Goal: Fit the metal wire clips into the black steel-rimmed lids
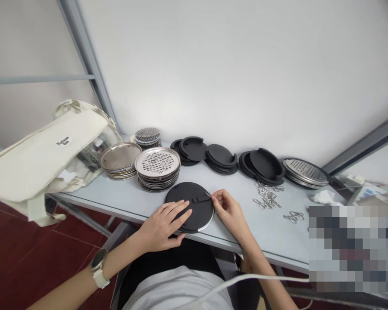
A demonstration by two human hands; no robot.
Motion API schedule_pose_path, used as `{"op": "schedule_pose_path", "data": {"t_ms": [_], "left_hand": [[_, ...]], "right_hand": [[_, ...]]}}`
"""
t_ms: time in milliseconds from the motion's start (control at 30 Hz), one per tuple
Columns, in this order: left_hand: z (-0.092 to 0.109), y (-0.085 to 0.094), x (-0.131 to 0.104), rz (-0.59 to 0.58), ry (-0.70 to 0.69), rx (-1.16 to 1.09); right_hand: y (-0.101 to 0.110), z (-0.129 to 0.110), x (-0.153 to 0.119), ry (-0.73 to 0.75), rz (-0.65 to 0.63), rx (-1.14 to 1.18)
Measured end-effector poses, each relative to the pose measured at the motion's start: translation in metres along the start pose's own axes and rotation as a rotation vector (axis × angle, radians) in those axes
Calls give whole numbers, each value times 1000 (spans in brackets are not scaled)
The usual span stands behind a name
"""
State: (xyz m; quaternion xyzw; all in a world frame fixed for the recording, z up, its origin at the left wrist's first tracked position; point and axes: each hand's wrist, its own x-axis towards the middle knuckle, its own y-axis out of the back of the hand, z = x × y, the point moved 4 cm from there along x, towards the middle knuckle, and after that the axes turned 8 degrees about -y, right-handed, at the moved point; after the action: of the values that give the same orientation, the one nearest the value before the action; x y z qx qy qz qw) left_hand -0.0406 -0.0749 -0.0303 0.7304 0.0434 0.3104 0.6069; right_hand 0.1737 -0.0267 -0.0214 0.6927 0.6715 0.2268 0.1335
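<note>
A: Head view; where's the black disc (202, 215), & what're the hands doing?

B: At the near edge of the table (278, 243), roughly mid-scene, in front of the person; L hand (161, 224) lies over its left part, fingers outstretched on top, thumb by the near rim; R hand (228, 211) is at its right far rim, thumb & fingertips pinched on what looks like a small wire clip (208, 194), tho the tips hide most of it.

A: Risks from here?

B: My guess: clip could slip & drop if the pinch is loose, being thin; disc could swivel if L hand presses unevenly; it could also tip, since it sits right by the table edge; a wire end might scratch the face or prick a finger if forced.

A: & how does the disc look?

B: Round, flat, matte blk; a narrow strip w/ a small tab (198, 199) points toward R hand; bright silver metal (208, 224) shows along the right near rim, prob. a plate under the blk part; grater stack (157, 163) is just left & far of it; wire clip pile (267, 198) is to the right, well apart.
</note>
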Motion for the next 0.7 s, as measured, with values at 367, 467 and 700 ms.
{"op": "schedule_pose_path", "data": {"t_ms": [367,467,700], "left_hand": [[0,0,0,2,-4,12],[0,1,0,-4,-2,12],[0,0,0,9,-2,11]], "right_hand": [[9,-5,-1,40,120,-74],[9,-7,-2,60,109,-84],[3,-9,1,145,67,-71]]}}
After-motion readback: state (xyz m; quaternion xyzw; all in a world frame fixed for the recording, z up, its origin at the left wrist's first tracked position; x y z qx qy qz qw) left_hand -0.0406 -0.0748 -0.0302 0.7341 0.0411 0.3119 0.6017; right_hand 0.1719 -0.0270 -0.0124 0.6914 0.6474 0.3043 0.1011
